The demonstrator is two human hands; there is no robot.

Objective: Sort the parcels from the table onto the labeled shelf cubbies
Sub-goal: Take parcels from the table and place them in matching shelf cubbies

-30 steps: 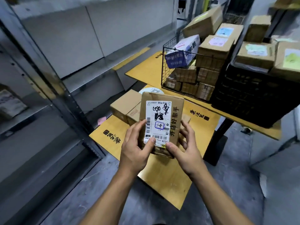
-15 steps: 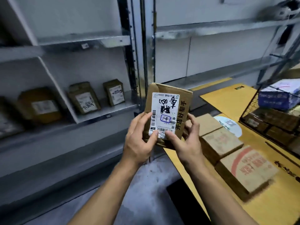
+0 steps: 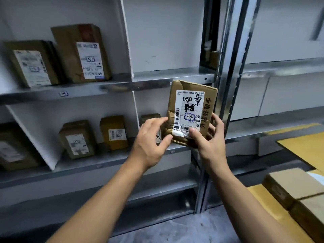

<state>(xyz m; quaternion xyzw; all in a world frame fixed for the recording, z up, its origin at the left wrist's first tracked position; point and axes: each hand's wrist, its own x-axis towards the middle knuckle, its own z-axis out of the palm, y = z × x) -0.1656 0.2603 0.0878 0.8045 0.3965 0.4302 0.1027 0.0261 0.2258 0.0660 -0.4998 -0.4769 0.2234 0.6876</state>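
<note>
Parcels [image 3: 80,53] stand in the shelf [image 3: 157,77] on the left, some up top and some lower down, with their labels facing out. Little tags [image 3: 63,93] sit on the shelf edges, but they are too blurry to read.

Next comes the left hand [image 3: 150,139]. Its fingers are loose and half open. Only the thumb and one fingertip seem to touch the left edge of the crumpled parcel [image 3: 191,113].

The crumpled parcel stands up tall, long side up and down. Its white label faces the person and shows "1-4" in a blue box. It is up in the air, right in front of the shelf's right-hand cubbies, near the edge between the top one and the lower one.

The right hand [image 3: 210,139] holds it low down, thumb on the front and fingers curled behind. So the right hand does the carrying, and the cubbies lie straight ahead of it.

Far right is the yellow table [image 3: 301,144] with more boxes [image 3: 294,183].

Half a second ago both hands held it, with the left thumb on the label, and the shelf was farther off. Now the shelf is close and the left hand has slid to the side.
</note>
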